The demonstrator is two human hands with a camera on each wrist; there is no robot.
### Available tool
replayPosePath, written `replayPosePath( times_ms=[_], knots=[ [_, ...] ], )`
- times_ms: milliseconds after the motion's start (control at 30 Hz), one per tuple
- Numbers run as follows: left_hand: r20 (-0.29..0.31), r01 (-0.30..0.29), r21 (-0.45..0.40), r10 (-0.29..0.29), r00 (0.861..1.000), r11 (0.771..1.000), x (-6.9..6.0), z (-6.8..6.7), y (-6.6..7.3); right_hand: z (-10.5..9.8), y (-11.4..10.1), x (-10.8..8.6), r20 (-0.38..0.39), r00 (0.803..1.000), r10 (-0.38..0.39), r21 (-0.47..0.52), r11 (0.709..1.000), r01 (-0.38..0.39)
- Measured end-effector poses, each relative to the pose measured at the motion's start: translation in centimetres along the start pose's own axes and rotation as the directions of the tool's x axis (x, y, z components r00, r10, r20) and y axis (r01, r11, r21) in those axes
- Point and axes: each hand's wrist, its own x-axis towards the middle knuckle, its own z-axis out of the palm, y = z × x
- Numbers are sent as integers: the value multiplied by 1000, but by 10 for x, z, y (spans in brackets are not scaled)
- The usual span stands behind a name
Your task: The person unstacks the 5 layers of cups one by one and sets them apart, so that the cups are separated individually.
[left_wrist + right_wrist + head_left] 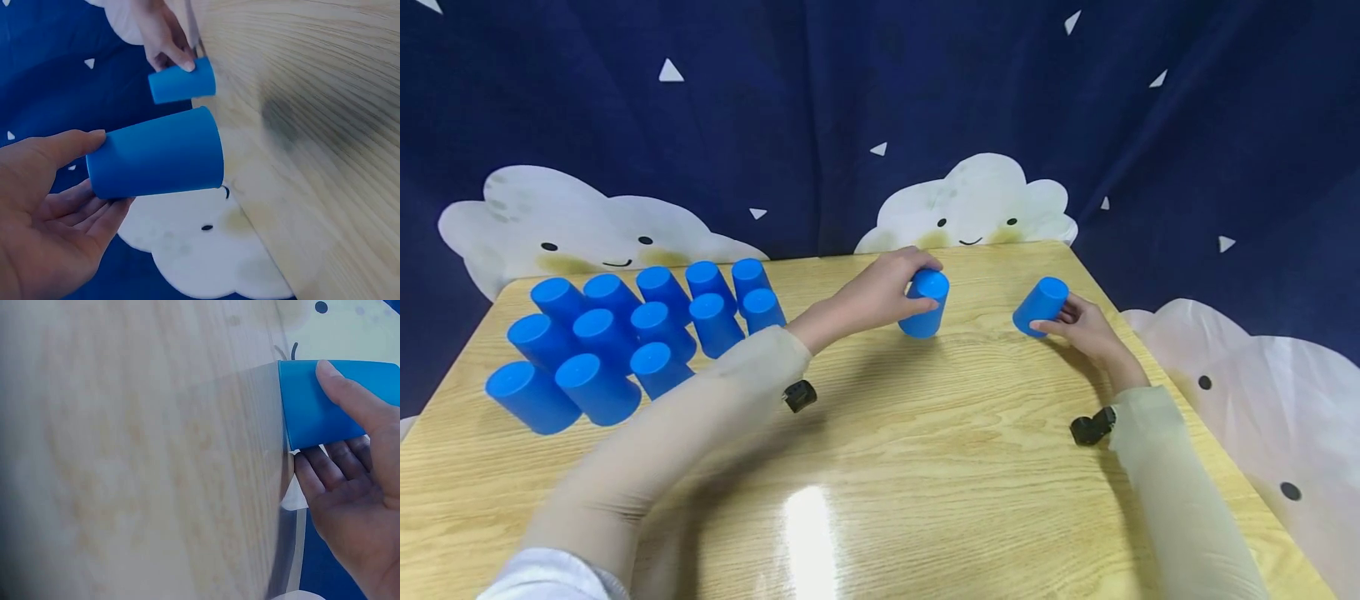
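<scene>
My left hand (887, 290) grips an upside-down blue cup (929, 287) near the back of the table, thumb on one side and fingers on the other. In the left wrist view that same cup (156, 155) sits between thumb and fingertips, its wide rim toward the tabletop. Farther right, my right hand (1092, 335) holds a second upside-down blue cup (1040, 307). The right wrist view shows the thumb across this cup (306, 409) with the fingers beneath its other side; its rim is at or just above the wood. A gap separates the two cups.
Several more upside-down blue cups (598, 387) stand in rows on the left of the wooden table (955, 467). My left forearm passes in front of some. Behind the table hangs a dark blue curtain (820, 108) with cloud pictures.
</scene>
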Motion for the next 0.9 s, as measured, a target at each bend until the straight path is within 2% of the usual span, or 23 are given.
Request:
replayPosePath(
  times_ms=[267, 400, 533, 733, 900],
  knots=[
    [14, 52, 25, -52, 999, 998, -46, -20, -17, -2, 6, 1, 4, 1000, 10, 16, 1000, -10],
    [28, 106, 55, -107, 994, 993, -71, -30, -25, -1, 6, 1, 6, 1000, 8, 16, 1000, -8],
    [14, 146, 92, -148, 989, 985, -98, -40, -36, -1, 4, 1, 4, 1000, 6, 9, 1000, -6],
    [-7, 166, 131, -167, 986, 977, -138, -52, -51, 0, 3, 1, 6, 1000, 8, 1, 1000, -8],
    [-2, 201, 162, -203, 979, 966, -165, -63, -59, 0, 2, 1, 6, 1000, 4, 9, 1000, -4]
  ],
)
